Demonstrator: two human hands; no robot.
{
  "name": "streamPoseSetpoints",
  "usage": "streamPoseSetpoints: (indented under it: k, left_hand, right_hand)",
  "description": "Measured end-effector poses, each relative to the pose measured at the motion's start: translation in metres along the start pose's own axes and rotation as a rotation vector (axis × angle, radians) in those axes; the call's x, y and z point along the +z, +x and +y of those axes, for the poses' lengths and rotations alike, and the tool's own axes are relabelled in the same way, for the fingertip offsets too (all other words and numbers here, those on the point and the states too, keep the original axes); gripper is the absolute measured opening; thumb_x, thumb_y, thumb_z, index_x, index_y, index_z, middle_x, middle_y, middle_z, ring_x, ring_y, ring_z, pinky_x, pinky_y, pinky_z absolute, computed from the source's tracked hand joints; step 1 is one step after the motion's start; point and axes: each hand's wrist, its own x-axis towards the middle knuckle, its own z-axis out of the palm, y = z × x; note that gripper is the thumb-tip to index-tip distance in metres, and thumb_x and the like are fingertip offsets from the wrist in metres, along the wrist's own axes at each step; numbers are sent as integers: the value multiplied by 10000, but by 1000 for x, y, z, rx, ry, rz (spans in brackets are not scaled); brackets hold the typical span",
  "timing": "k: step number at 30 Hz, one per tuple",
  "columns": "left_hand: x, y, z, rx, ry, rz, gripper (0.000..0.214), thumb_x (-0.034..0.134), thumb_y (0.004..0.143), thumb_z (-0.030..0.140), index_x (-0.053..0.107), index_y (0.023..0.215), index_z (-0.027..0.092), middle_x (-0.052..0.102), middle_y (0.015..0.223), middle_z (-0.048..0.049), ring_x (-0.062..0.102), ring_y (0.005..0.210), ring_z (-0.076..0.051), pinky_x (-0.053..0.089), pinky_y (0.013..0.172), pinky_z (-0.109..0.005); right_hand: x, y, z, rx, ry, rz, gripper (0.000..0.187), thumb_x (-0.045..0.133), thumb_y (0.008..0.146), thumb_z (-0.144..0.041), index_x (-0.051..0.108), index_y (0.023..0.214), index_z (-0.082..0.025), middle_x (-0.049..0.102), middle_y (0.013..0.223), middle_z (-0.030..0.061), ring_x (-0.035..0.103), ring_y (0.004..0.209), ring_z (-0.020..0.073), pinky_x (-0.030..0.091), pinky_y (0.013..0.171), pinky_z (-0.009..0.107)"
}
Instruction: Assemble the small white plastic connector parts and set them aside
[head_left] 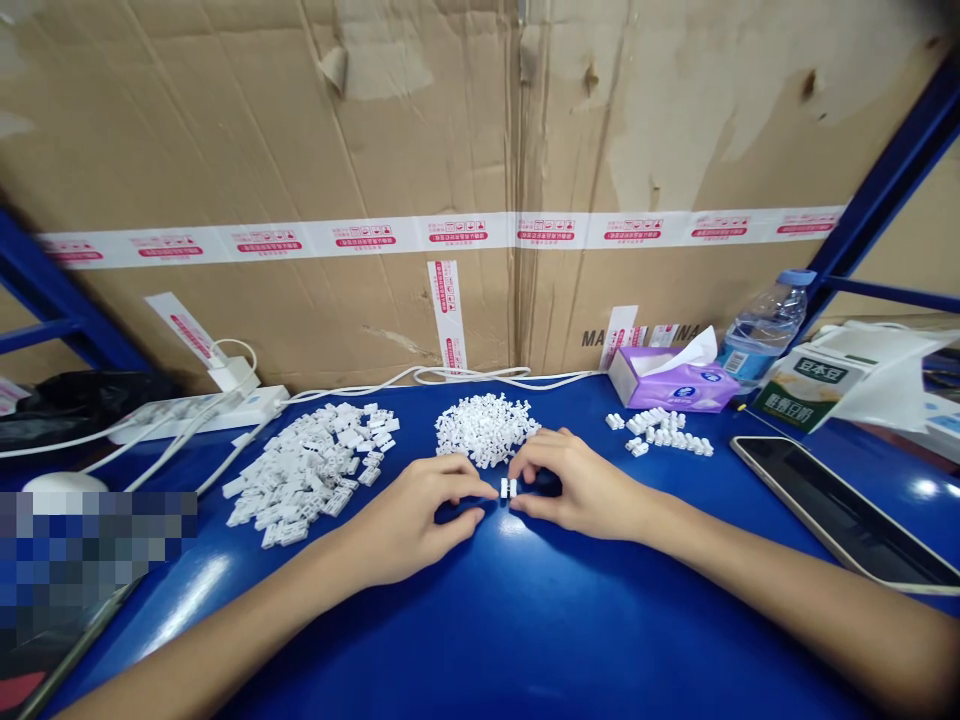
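"MA", "NA" on cardboard [667, 290], right of centre; blue table [525, 640] below. Your left hand [416, 512]: fingers parted; right hand [581, 487]: at white piece [505, 489], grip unclear.

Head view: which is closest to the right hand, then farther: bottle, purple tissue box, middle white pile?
From the right hand:
1. Middle white pile, ahead and left.
2. Purple tissue box, farther right.
3. Bottle, behind the box's right end.

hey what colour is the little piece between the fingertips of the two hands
White; the little piece shows best in the head view.
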Motion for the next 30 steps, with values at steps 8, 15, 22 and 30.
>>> streamPoseSetpoints:
  k: [8,15,22,30]
  left_hand:
    - [4,-2,-1,21,60,11,346,559,951,162,680,1262,254,648,1022,-52,623,879,-188,504,786,-331]
    - [3,-1,-1,49,85,-18,389,531,974,159,673,1309,297,631,1060,-59,623,938,-197,499,855,-357]
    - [3,0,0,32,91,-21,384,537,971,169,686,1299,300,638,1034,-59,622,924,-204,505,837,-363]
    - [2,-1,2,11,23,-3,371,554,966,193,691,1296,294,668,1045,-59,629,912,-199,508,828,-352]
  right_hand:
    - [0,2,2,-20,-9,-10,137,717,883,-292,726,999,-221,680,872,4,606,884,183,367,828,352]
    - [2,0,1,-42,60,15,128,736,873,-214,661,976,-202,677,900,-8,615,896,166,395,836,331]
    - [3,0,3,-83,162,1,28,741,878,-195,724,898,-208,704,943,16,644,908,167,437,892,358]
    - [-1,0,1,-87,126,-15,74,730,874,-187,706,940,-209,686,975,17,633,935,173,445,889,358]
